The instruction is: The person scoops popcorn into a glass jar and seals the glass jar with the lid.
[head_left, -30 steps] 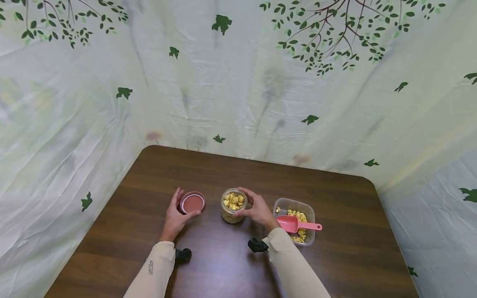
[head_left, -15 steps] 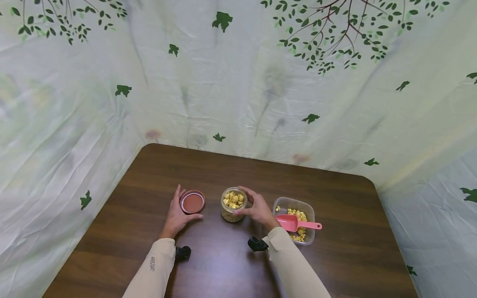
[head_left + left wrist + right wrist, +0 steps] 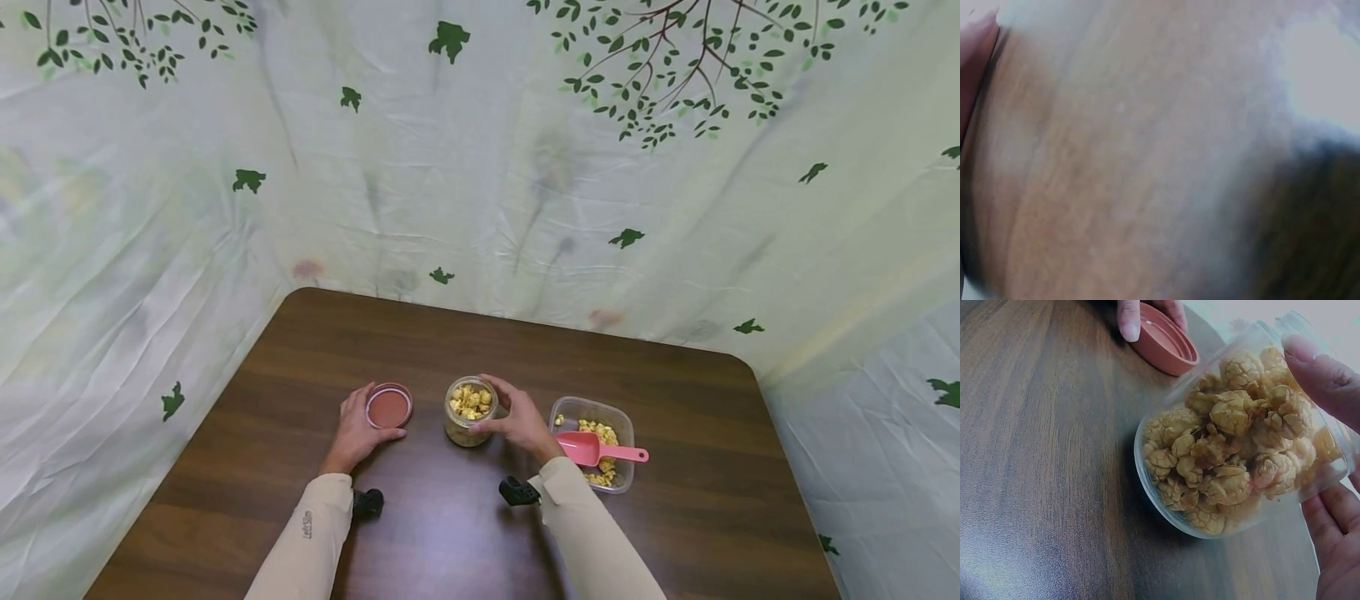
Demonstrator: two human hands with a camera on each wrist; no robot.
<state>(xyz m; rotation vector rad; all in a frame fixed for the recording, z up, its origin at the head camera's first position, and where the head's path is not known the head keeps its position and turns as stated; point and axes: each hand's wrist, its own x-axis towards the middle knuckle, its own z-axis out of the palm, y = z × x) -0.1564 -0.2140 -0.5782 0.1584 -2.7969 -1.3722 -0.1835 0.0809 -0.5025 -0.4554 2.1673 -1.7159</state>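
Note:
A clear jar (image 3: pixel 467 435) full of caramel popcorn (image 3: pixel 471 403) stands uncovered on the table. My right hand (image 3: pixel 521 423) holds it from the right, thumb on the near side and fingers behind; the right wrist view shows the thumb (image 3: pixel 1329 384) against the glass near the mouth. Left of the jar, a reddish-brown lid (image 3: pixel 389 407) lies with its inside up. Around its left side my left hand (image 3: pixel 356 433) grips it, thumb at the near edge and fingers at the far edge. The left wrist view is mostly blurred wood, with part of the hand (image 3: pixel 972 62) at its left edge.
To the right of the jar is a clear plastic container (image 3: pixel 628 425) with some popcorn inside. A pink scoop (image 3: pixel 592 450) rests across it, handle pointing right. Behind the brown wooden table (image 3: pixel 480 333) hangs a leaf-printed cloth (image 3: pixel 480 208).
The left hand's fingers, spread wider half a second ago, have drawn in against the lid. The lid, the jar and the right hand are practically where they were.

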